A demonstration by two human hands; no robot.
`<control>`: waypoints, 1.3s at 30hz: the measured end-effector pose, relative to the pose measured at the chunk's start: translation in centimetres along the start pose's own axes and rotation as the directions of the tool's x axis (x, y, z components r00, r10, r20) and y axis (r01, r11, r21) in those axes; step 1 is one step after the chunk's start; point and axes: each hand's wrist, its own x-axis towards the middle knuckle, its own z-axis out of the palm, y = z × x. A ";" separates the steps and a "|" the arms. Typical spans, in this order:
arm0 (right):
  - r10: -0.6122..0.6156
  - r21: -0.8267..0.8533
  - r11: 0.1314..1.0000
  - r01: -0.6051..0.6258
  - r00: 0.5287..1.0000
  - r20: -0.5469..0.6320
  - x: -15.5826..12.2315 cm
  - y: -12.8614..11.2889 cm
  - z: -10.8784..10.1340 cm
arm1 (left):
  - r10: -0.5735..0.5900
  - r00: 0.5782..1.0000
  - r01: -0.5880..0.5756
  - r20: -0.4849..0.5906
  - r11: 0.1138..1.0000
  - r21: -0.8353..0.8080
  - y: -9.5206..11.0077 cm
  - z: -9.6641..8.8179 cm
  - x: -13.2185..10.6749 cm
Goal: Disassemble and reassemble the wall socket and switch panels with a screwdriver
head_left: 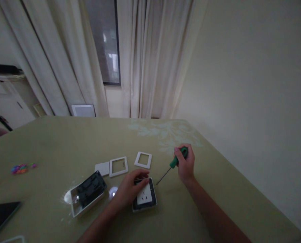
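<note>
A wall socket [145, 196] with a white face and dark surround sits in a white box on the table. My left hand [130, 185] is closed on its upper left part, thumb across the face and fingers over the far edge, hiding that corner. To the right, my right hand [187, 165] is wrapped round the green handle of a screwdriver [174, 162]. Its thin shaft slants down to the left, with the tip beside the socket and apart from it. Beyond the socket lies a white square frame [137, 160].
Left of the socket, a white box [75, 212] holds a dark plastic part [91, 189]. A second white frame [111, 168] with small screws inside and a white plate [102, 168] lie behind. Farther left are colourful small pieces [20, 169] and a dark tablet-like object [0, 216].
</note>
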 end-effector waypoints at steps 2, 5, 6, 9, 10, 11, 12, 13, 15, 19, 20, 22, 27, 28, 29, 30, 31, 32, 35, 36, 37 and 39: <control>-0.132 -0.035 0.990 0.135 0.989 0.073 0.3 -2.2 1.2 | 0.004 0.999 -0.003 0.032 1.000 -0.011 -0.3 -0.1 0.1; -0.528 -0.085 0.805 0.588 0.774 0.350 0.2 -5.2 3.2 | -0.020 0.998 0.020 0.064 1.000 0.000 -0.4 -0.6 0.1; -0.585 -0.064 0.747 0.661 0.701 0.408 0.0 -5.8 3.7 | -0.025 0.998 0.025 0.065 1.000 0.008 -0.4 -0.8 0.0; -0.646 -0.005 0.679 0.734 0.601 0.471 -0.7 -6.3 4.8 | -0.035 0.996 0.033 0.081 0.999 0.017 -0.2 -1.4 -0.1; -0.649 0.009 0.677 0.736 0.590 0.480 -1.0 -6.2 5.0 | -0.032 0.995 0.031 0.091 0.999 0.020 -0.1 -1.6 -0.2; -0.647 0.018 0.679 0.734 0.587 0.487 -1.2 -6.0 5.2 | -0.029 0.995 0.027 0.094 0.999 0.026 -0.1 -1.6 -0.2; -0.643 0.023 0.683 0.730 0.586 0.493 -1.3 -5.7 5.3 | -0.026 0.996 0.023 0.090 0.999 0.034 -0.1 -1.7 -0.2; -0.635 0.023 0.690 0.724 0.589 0.499 -1.5 -5.5 5.3 | -0.023 0.996 0.019 0.081 0.999 0.042 -0.1 -1.7 -0.2; -0.617 0.013 0.709 0.705 0.612 0.494 -1.6 -5.1 5.4 | -0.019 0.997 0.015 0.072 0.999 0.052 -0.1 -1.7 -0.2; -0.593 0.016 0.737 0.675 0.636 0.495 -1.9 -4.8 5.8 | -0.004 0.997 0.001 0.079 0.999 0.040 -0.2 -1.5 -0.4; -0.592 0.024 0.740 0.672 0.633 0.499 -2.0 -4.8 5.9 | 0.000 0.997 -0.003 0.073 0.999 0.038 -0.2 -1.5 -0.4; -0.591 0.046 0.744 0.667 0.624 0.512 -2.2 -4.8 6.1 | 0.008 0.998 -0.011 0.066 0.999 0.045 0.0 -1.5 -0.5; -0.591 0.066 0.746 0.662 0.614 0.524 -2.4 -4.6 6.4 | 0.017 0.997 -0.021 0.070 0.999 0.048 0.5 -1.6 -0.4; -0.592 0.071 0.746 0.662 0.610 0.526 -2.4 -4.5 6.4 | 0.015 0.997 -0.019 0.071 0.999 0.047 0.5 -1.5 -0.4; -0.597 0.083 0.743 0.665 0.601 0.531 -2.5 -4.4 6.3 | 0.015 0.997 -0.018 0.072 0.999 0.046 0.5 -1.5 -0.4; -0.607 0.104 0.736 0.669 0.584 0.539 -2.6 -4.3 6.3 | 0.018 0.997 -0.021 0.075 0.999 0.043 0.5 -1.5 -0.4; -0.623 0.134 0.723 0.677 0.558 0.548 -2.7 -4.2 6.2 | 0.023 0.997 -0.026 0.070 0.999 0.038 0.4 -1.4 -0.4; -0.644 0.164 0.705 0.690 0.526 0.556 -2.8 -4.1 6.2 | 0.032 0.997 -0.034 0.064 0.999 0.033 0.4 -1.4 -0.4; -0.685 0.197 0.645 0.738 0.445 0.576 -3.0 -4.5 6.2 | 0.065 0.997 -0.066 0.033 0.997 0.031 0.3 -1.4 -0.4; -0.682 0.197 0.637 0.746 0.425 0.595 -3.0 -4.9 6.1 | 0.068 0.997 -0.069 0.022 0.997 0.034 0.3 -1.5 -0.5; -0.670 0.205 0.635 0.745 0.399 0.626 -3.0 -5.4 6.1 | 0.069 0.997 -0.069 0.018 0.997 0.033 0.3 -1.5 -0.5; -0.628 0.245 0.650 0.719 0.327 0.706 -2.7 -6.5 5.9 | 0.061 0.998 -0.062 0.024 0.998 0.025 0.3 -1.7 -0.4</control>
